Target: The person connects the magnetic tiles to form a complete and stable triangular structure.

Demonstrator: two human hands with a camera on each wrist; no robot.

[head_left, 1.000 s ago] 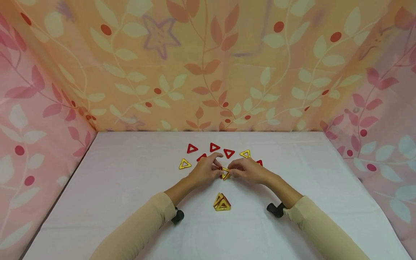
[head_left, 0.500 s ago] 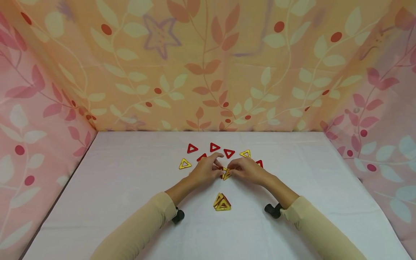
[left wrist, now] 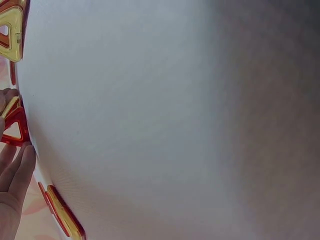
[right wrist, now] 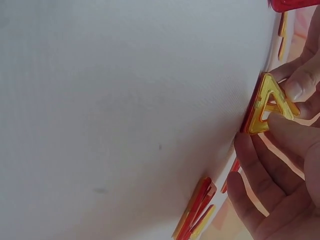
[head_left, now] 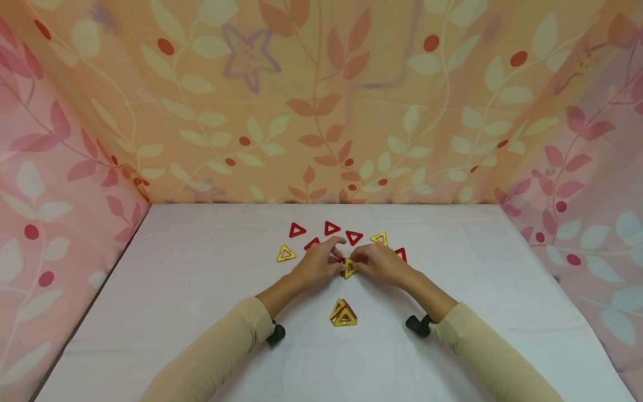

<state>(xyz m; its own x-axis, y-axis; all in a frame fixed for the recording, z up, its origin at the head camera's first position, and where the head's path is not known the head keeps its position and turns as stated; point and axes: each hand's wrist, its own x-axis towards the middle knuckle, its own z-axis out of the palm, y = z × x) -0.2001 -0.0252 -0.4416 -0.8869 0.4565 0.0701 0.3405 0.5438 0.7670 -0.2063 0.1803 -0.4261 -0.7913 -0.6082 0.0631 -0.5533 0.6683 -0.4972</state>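
Mid-table in the head view, my left hand (head_left: 316, 263) and right hand (head_left: 384, 264) meet around a small cluster of red and yellow triangular magnetic tiles (head_left: 349, 269). The left fingers hold the cluster from its left side. On the right, my thumb and fingers pinch it by a yellow triangular tile (right wrist: 257, 112), which stands against the other tiles in the right wrist view. A red triangular tile (left wrist: 21, 131) shows on the other face in the left wrist view. Fingers hide part of the cluster.
Nearer to me stands a small pyramid (head_left: 344, 314) of yellow and red tiles. Beyond the hands lie loose tiles, among them a red one (head_left: 331, 228) and yellow ones (head_left: 286, 253). Some are partly hidden behind the hands. A floral cloth (head_left: 321, 111) rises behind the white tabletop (head_left: 201, 251).
My right hand has shifted slightly left, and the yellow tile in it has turned in against the cluster. The left hand has stayed nearly still.
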